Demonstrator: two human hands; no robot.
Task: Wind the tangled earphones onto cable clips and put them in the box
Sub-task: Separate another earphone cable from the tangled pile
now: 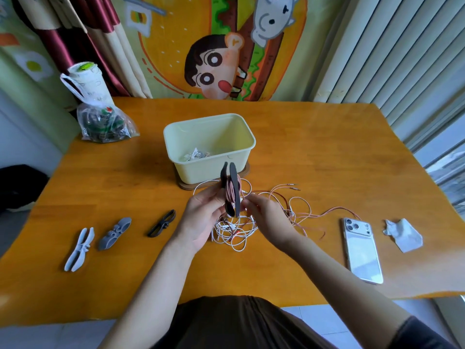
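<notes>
The left hand (201, 217) is gripping an upright black cable clip (235, 187) partly wound with pink cable (229, 195); the right hand (266, 217) is pinching this cable just beside the clip. The tangled earphones (234, 235) are lying on the table (327, 152) beneath both hands. The box (201, 172) is standing just behind them, and three spare clips (114, 233) are lying to the left.

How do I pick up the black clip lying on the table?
Pinch the black clip at its narrow middle, coming straight down from above. It lies flat and slanted on the table with both long sides free, so fingers probably fit across it best there.
</notes>
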